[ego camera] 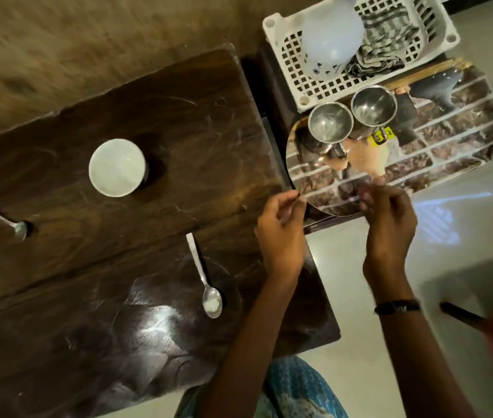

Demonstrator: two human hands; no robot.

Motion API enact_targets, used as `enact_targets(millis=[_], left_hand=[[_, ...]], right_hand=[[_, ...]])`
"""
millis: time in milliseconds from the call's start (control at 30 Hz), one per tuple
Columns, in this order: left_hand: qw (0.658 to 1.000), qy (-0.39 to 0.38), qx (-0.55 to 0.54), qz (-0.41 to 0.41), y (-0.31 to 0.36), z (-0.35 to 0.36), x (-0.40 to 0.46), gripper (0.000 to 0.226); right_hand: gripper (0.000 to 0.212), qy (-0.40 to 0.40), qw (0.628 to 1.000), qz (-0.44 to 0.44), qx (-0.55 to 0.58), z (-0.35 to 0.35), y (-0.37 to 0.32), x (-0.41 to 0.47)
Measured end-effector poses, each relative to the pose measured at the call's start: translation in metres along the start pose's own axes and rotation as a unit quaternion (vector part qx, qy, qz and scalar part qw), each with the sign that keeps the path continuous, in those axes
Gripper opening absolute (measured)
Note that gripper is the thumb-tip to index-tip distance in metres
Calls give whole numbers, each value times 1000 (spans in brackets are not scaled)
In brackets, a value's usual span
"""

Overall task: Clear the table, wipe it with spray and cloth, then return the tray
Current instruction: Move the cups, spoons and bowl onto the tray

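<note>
The dark wooden counter takes up most of the view, and smears and scratches are seen across its surface. Beside its right end a mirror-bright tray is set on a lower stand, with two steel cups standing upright on its far left part. Behind the tray a white slotted basket is seen, in which a pale spray bottle and a checked cloth are lying.

On the counter a white bowl is left near the middle, a spoon lies nearer the person, and a second spoon lies towards the left edge; the clearing is judged unfinished.

The tray's near rim is pinched by the left hand, thumb and fingers being curled onto its edge. The right hand is placed at the same rim, fingers curled, but it is blurred, so whether its grip is closed on the tray cannot be told.

The risk is judged to lie with the cups: should the tray be lifted or dragged unevenly from one rim, they could slide on the polished surface or topple. The tray's far edge is close to the basket and could be knocked against it.
</note>
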State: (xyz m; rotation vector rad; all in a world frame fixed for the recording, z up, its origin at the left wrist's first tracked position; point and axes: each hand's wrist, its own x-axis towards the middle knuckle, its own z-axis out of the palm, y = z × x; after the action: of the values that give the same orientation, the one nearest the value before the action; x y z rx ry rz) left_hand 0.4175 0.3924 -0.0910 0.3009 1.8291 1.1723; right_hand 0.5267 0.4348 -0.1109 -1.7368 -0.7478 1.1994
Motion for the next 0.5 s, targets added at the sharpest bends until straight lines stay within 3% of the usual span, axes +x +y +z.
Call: enact_targets(millis=[167, 300, 400, 500], left_hand=[[999, 29, 34, -2, -56, -78, -30, 11], [995, 94, 29, -30, -89, -140, -42, 11], [989, 141, 17, -43, -106, -176, -44, 18], [990, 131, 10, -55, -118, -197, -44, 25]], right_hand=[[11, -118, 992, -8, -51, 10, 45, -97], [10, -207, 970, 18, -129, 25, 83, -157], [4, -217, 957, 8, -191, 36, 105, -188], [10, -186, 956, -5, -227, 44, 119, -203]])
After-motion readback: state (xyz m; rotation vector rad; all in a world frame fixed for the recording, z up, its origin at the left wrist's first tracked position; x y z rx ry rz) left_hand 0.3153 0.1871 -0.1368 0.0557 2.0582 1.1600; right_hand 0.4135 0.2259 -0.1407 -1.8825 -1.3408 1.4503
